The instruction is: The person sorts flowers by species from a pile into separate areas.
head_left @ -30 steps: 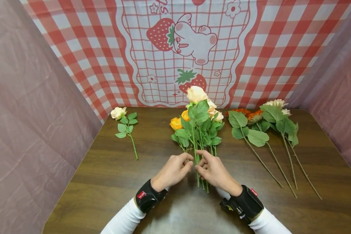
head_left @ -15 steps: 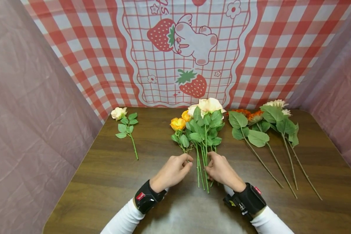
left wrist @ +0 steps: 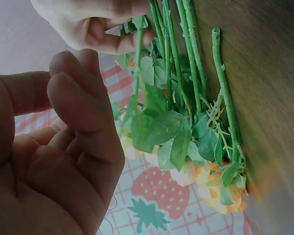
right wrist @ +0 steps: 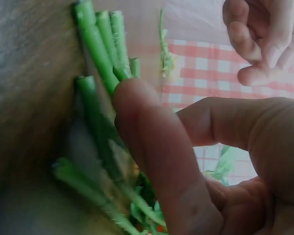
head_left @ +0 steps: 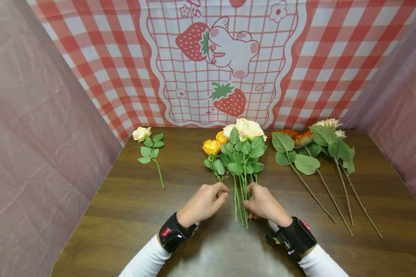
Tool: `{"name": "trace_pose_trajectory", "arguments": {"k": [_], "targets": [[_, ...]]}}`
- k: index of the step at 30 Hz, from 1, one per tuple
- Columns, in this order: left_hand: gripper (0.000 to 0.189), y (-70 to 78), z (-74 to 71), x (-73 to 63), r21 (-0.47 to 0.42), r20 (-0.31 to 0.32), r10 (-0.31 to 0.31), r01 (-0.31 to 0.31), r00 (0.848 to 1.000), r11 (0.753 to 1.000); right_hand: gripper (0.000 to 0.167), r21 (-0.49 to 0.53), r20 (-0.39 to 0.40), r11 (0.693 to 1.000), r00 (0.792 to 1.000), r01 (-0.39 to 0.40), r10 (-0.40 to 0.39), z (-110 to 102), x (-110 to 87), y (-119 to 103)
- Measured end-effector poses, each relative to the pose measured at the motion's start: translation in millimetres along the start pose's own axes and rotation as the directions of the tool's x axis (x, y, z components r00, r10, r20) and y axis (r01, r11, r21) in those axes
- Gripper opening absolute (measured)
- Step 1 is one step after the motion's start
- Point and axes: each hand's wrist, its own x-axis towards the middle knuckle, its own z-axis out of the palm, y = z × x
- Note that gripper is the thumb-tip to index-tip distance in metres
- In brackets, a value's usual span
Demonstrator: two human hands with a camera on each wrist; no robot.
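Observation:
A bunch of roses lies at the table's middle, with cream blooms (head_left: 249, 129) and orange roses (head_left: 211, 147) pointing away from me. My right hand (head_left: 264, 204) pinches a rose stem (head_left: 245, 200) at the bunch's right side; its thumb tip overlaps the stem ends (right wrist: 105, 46) in the right wrist view. On the other side, my left hand (head_left: 204, 204) hovers by the orange roses' stems, fingers loosely curled around nothing. In the left wrist view, its thumb and fingertips stand close together beside the green stems (left wrist: 186, 44).
A single cream rose (head_left: 142, 134) lies far left on the brown table (head_left: 124, 223). To the right lie several long-stemmed flowers, orange (head_left: 302, 139) and pale (head_left: 329, 123), stems fanned toward me. A checked cloth (head_left: 118, 57) hangs behind.
My right hand has moved right and lowered a cream rose from its raised position onto the bunch, its stem swinging rightward. My left hand has stayed almost still.

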Motion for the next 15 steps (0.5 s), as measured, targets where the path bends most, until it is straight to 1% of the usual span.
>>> {"name": "trace_pose_trajectory", "arguments": {"k": [2,7,12,13,15], "targets": [[0.015,0.3,-0.3,0.0,0.003,0.005,-0.007,0.007,1.0,1.0,0.027,0.013,0.001,1.0,1.0,0.005,-0.005,-1.2,-1.9,-1.2],[0.014,0.8,-1.8,-0.1,0.006,0.008,-0.019,0.019,1.0,1.0,0.022,0.037,0.029,0.999,1.0,0.006,-0.007,0.0,-4.0,-3.4],[0.015,0.3,-2.8,-0.4,0.008,0.012,-0.021,0.021,1.0,1.0,0.005,0.041,0.048,0.999,0.999,0.01,-0.012,2.5,-0.6,1.9],[0.015,-0.2,-3.0,-0.4,0.007,0.011,-0.021,0.021,1.0,1.0,0.004,0.042,0.047,0.999,0.999,0.011,-0.013,2.5,0.4,3.2],[0.014,-0.9,-3.5,-0.5,0.009,0.007,-0.021,0.02,1.0,1.0,0.008,0.047,0.04,0.999,0.999,0.016,-0.017,2.0,2.4,5.4]]}}
